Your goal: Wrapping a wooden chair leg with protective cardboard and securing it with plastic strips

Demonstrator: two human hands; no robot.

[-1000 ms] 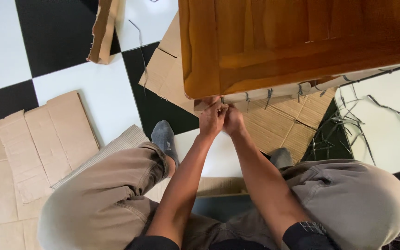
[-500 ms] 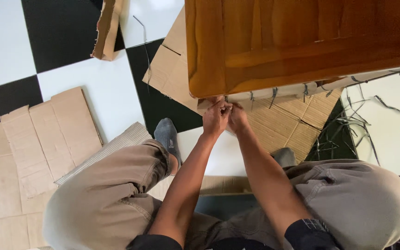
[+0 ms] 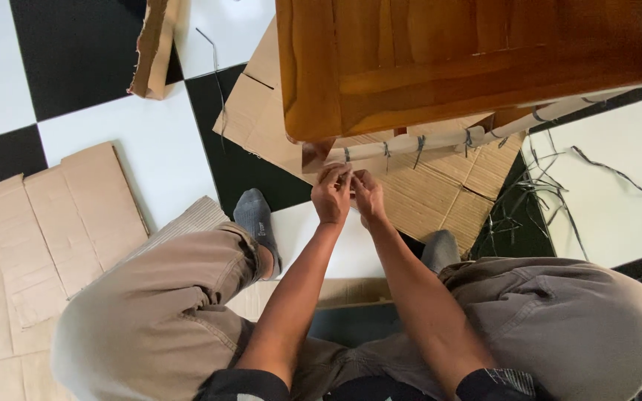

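Observation:
A glossy brown wooden piece of furniture (image 3: 440, 67) fills the top of the view. Under its near edge runs a rail wrapped in pale paper (image 3: 440, 141) and bound with several dark strip ties. My left hand (image 3: 332, 194) and my right hand (image 3: 368, 194) are close together just below the rail's left end. The fingertips of both pinch at a thin dark tie strip (image 3: 348, 154) there. The part of the strip between my fingers is too small to see well.
Corrugated cardboard (image 3: 447, 197) lies under the furniture on a black and white tiled floor (image 3: 150, 141). Flat cardboard sheets (image 3: 61, 223) lie at left and a torn piece (image 3: 150, 52) at top. Cut dark strips (image 3: 544, 200) are scattered at right. My bent legs and a grey sock (image 3: 255, 215) frame my arms.
My hands have drawn back a little from under the furniture's edge and now sit just below the wrapped rail. The view has shifted, so more of the rail shows.

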